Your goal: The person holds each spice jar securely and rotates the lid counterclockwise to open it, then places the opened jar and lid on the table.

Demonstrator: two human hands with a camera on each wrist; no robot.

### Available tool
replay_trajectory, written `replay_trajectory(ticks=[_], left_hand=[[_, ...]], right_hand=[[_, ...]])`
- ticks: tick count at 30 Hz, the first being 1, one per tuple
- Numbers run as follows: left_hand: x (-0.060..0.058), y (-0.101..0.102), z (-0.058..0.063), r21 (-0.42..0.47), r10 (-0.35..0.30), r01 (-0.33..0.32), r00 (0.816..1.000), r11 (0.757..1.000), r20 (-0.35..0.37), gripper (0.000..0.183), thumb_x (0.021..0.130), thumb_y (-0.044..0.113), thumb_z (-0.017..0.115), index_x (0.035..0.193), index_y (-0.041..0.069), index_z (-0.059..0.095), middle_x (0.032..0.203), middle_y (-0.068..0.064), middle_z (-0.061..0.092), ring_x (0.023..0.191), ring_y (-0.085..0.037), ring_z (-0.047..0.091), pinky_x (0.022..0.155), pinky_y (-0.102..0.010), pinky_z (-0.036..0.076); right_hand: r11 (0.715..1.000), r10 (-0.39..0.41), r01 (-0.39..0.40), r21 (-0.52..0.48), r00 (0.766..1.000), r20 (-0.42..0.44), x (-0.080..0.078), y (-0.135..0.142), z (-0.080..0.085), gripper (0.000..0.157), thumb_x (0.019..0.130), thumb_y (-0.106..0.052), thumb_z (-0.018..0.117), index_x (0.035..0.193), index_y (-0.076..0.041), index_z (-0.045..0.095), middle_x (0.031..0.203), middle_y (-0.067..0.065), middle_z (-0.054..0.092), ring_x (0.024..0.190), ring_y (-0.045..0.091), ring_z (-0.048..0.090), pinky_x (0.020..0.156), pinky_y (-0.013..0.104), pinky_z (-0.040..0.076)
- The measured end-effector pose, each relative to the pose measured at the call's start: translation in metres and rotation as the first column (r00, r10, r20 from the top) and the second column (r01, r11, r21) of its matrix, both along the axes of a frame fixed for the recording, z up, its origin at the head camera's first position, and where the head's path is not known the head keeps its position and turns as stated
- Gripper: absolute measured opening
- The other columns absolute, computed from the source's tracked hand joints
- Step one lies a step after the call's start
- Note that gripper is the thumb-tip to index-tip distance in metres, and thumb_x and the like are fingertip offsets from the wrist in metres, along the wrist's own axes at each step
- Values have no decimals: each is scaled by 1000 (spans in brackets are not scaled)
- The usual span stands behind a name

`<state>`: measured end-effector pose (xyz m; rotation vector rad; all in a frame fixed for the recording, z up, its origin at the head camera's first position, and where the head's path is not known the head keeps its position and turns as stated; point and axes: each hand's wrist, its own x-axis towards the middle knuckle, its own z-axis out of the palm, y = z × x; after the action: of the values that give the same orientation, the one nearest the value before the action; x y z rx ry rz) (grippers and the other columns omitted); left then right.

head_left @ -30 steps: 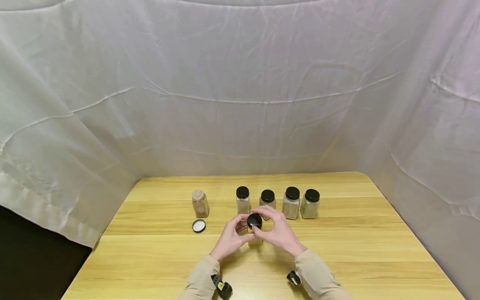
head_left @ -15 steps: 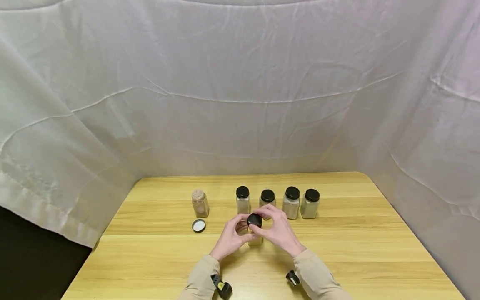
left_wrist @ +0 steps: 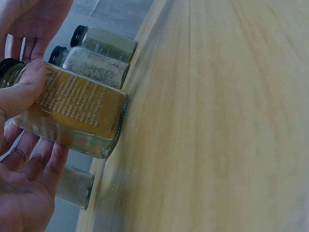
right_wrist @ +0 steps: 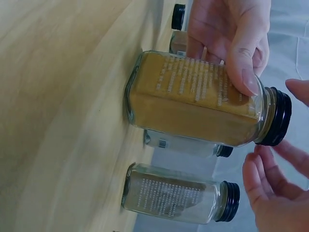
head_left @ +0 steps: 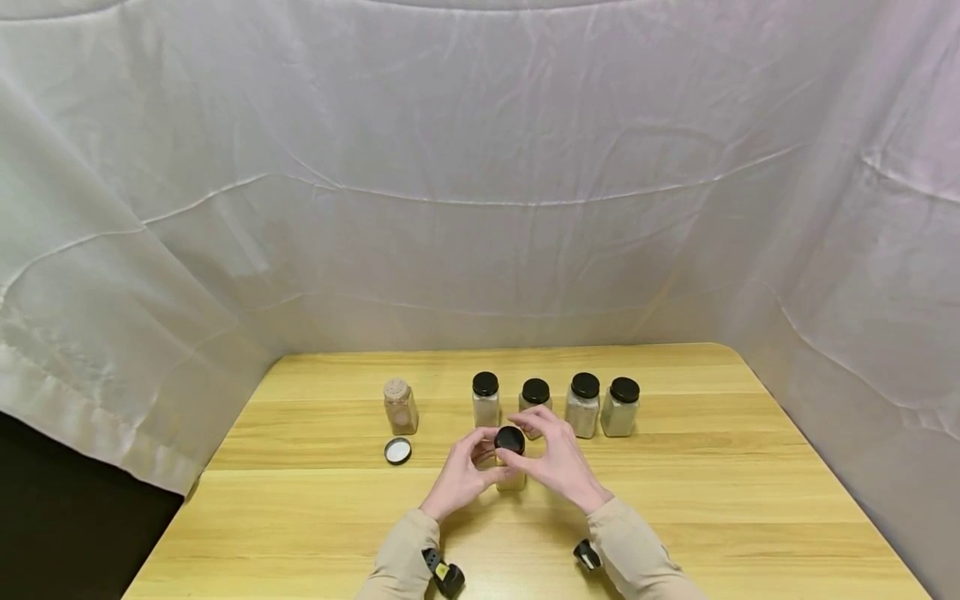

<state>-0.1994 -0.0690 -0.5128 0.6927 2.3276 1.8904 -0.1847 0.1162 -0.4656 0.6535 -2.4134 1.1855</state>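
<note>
A square glass jar of yellow-brown powder [right_wrist: 178,111] stands upright on the table, white print on its side. My left hand [head_left: 457,479] holds it round the body, the thumb [left_wrist: 30,84] across the printed side and the fingers behind. Its round black lid [right_wrist: 279,118] sits on the neck. My right hand [head_left: 557,467] surrounds this lid with spread, gently bent fingers. In the right wrist view its thumb is just off the lid's edge, and its other fingertips are right below the rim.
Behind the hands stand several black-lidded jars, among them a pale one [head_left: 486,408] and a greenish one [head_left: 620,417]. To the left is a lidless shaker jar [head_left: 401,410] of pinkish-brown powder, with an upturned black lid [head_left: 397,452] before it. Grey fabric [head_left: 480,250] encloses the wooden table [head_left: 712,500].
My right index finger has lifted slightly away from the lid and the thumb has shifted a little at its front. The left hand and the jar have stayed in place.
</note>
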Motion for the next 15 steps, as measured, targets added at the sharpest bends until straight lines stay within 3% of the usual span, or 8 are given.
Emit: replay_trajectory(ticks=[6,11,15], left_hand=[[0,1,1,2,3,-3,1000,1000,5,48,84,9,81,126,0,60,127,-20,66,118,-32,66,110,-32,52],[0,0,1,16,-9,9,1000,1000,6,49,84,2,79,127,-4,58,127,-24,65,119,-37,64,108,-26,51],[0,-1,2,21,-22,23,1000,1000,-17,50,83,-1,78,128,-8,56,127,-27,64,118,-40,64,108,-23,51]], right_hand=[[998,-57,58,24,998,-10,1,-4,3,43,73,-27,90,107,-7,75,99,1,67,88,22,66,77,35,58],[999,17,-16,51,1000,-20,0,-3,5,36,77,-16,86,109,-6,74,103,3,69,93,18,66,82,36,61],[994,79,-78,81,997,-10,0,-2,5,41,77,-10,80,117,-6,72,112,6,70,101,22,68,91,40,59]])
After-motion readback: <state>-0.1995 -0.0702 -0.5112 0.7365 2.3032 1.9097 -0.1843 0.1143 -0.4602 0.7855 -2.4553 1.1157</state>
